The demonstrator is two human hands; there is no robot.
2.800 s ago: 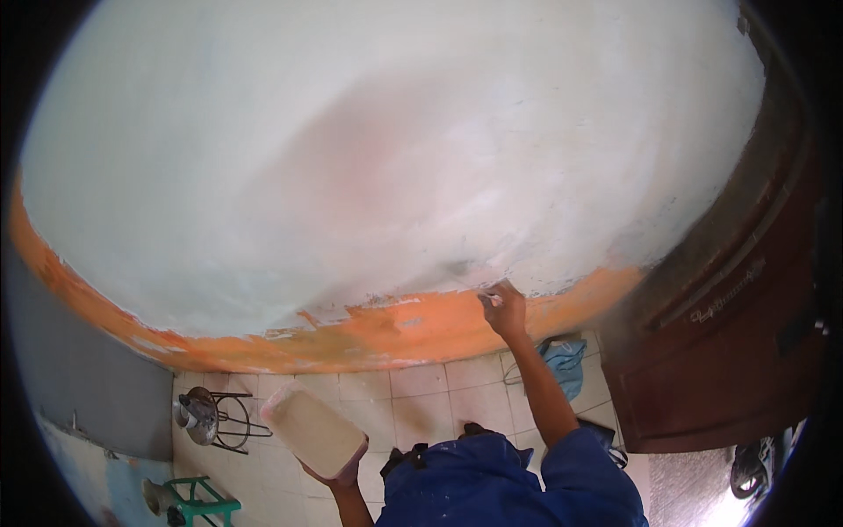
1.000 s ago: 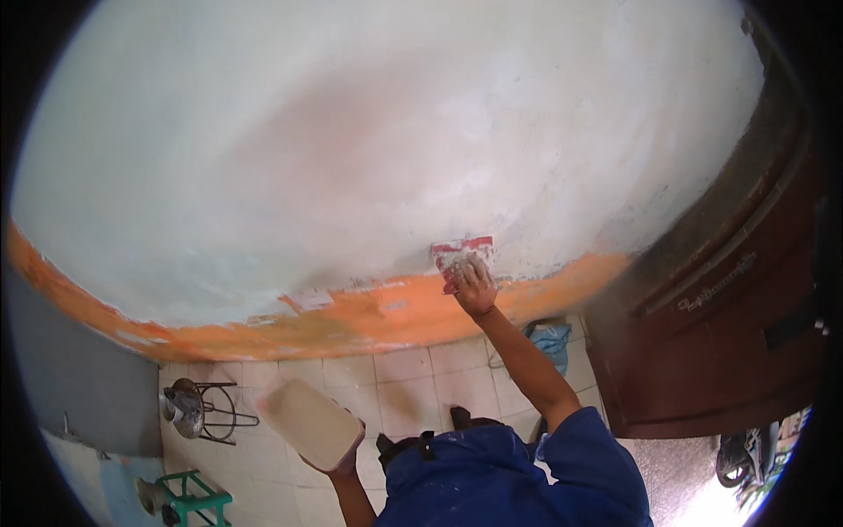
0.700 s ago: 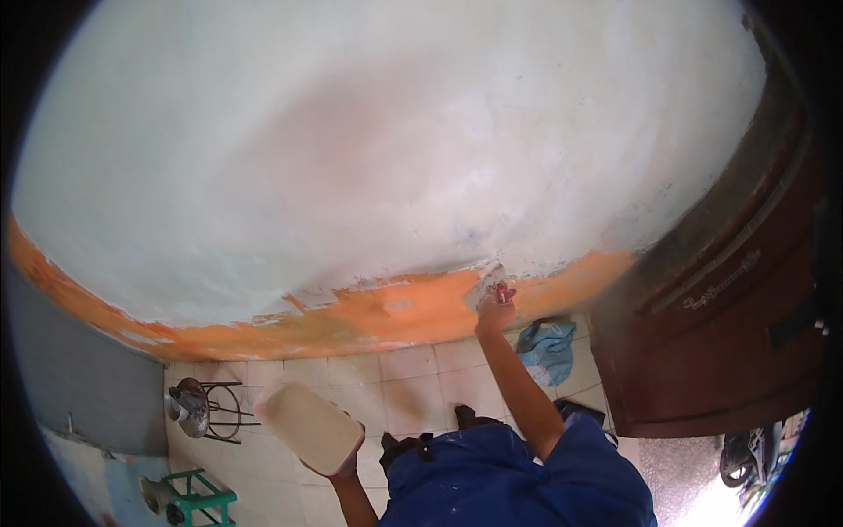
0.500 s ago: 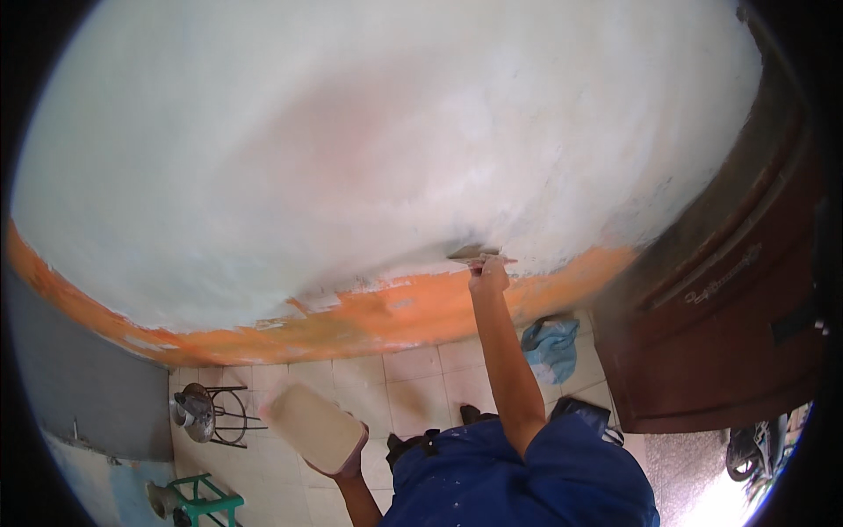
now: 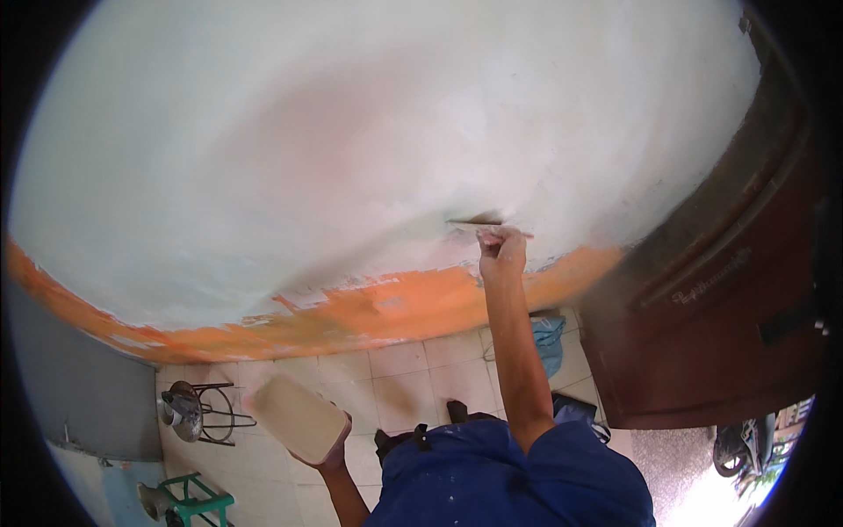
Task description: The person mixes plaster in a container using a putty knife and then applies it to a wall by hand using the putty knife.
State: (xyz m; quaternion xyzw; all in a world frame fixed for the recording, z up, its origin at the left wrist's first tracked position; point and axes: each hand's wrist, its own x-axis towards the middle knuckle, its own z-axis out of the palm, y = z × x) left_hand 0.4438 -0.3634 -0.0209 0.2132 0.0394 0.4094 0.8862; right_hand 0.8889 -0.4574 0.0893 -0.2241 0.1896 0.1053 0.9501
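My right hand [image 5: 503, 250] is closed round a wide, flat scraper [image 5: 471, 225], whose blade lies at the white-coated wall [image 5: 351, 114] a little above its orange band [image 5: 378, 307]. Smears of white overlap the ragged upper edge of that orange. Low on the left, my left hand [image 5: 341, 446] grips a beige rectangular slab-like board [image 5: 299, 420] with rounded corners, held out over the floor. Most of that hand's fingers are hidden behind the board.
A round metal stool [image 5: 186, 413] bearing some items and a green stool [image 5: 200, 504] stand at the left on the tiled floor [image 5: 342, 369]. To the right are a blue plastic bag [image 5: 550, 344], a dark red-brown door [image 5: 694, 351] and a motorcycle [image 5: 736, 450].
My right hand and the scraper have moved up the wall and slightly right. The view has shifted a little; the board stays in my left hand.
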